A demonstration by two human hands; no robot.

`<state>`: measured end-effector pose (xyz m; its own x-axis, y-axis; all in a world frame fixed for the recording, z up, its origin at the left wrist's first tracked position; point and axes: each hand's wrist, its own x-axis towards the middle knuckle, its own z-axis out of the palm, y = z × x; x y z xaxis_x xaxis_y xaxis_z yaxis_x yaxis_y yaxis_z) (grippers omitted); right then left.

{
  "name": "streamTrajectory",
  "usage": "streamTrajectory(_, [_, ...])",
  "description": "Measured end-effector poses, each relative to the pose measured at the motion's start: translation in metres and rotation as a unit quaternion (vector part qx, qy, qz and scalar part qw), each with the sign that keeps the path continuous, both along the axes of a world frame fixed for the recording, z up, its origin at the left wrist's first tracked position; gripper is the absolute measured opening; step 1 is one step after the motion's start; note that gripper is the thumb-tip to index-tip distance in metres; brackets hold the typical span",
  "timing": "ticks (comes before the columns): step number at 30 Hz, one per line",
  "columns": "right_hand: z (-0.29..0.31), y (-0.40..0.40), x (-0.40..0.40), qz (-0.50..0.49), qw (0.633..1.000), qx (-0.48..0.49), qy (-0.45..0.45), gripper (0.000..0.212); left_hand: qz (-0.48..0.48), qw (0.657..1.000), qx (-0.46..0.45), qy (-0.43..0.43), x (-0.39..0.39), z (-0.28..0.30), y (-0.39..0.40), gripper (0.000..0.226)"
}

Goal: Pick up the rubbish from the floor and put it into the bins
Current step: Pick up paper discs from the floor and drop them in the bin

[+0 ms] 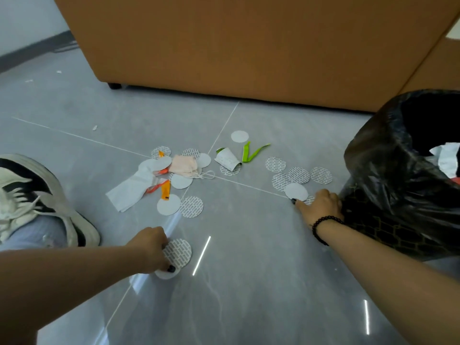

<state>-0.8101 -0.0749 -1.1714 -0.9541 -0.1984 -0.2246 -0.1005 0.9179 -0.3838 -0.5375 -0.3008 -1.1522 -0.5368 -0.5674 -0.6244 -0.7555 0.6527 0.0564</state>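
Rubbish lies scattered on the grey tiled floor [249, 245]: several round white and patterned discs [298, 175], a white paper sheet [132, 188], a pink face mask [185, 165], orange wrappers [165, 189], a green strip [251, 153] and a torn white sachet [227, 159]. My left hand [149, 247] pinches a patterned disc [179, 252], its thumb over a plain disc [163, 274] beneath. My right hand [321, 205] reaches to a plain white disc [296, 191], one fingertip touching its near edge. Just right of that hand stands the bin [388, 155], lined with a black bag, with white paper inside.
A brown sofa [249, 46] closes off the far side, its dark foot [115, 85] on the floor. My shoe [37, 195] is at the left. Small white scraps [94, 127] lie further off on the tiles.
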Motion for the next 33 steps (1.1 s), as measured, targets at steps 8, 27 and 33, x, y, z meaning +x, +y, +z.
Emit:
streamTrajectory(8, [-0.008, -0.001, -0.009, -0.046, 0.993, -0.055, -0.094, 0.055, -0.074, 0.996, -0.037, 0.025, -0.003, -0.001, 0.005, 0.047])
streamTrajectory(27, [0.013, -0.011, 0.006, 0.143, 0.974, -0.091, -0.151, 0.073, -0.060, 0.996, 0.046, 0.054, 0.004, 0.000, 0.025, 0.054])
streamTrajectory(33, [0.009, -0.020, -0.017, 0.089, 0.985, -0.042, -0.138, 0.065, -0.114, 0.987, 0.046, 0.105, -0.004, 0.001, 0.040, 0.033])
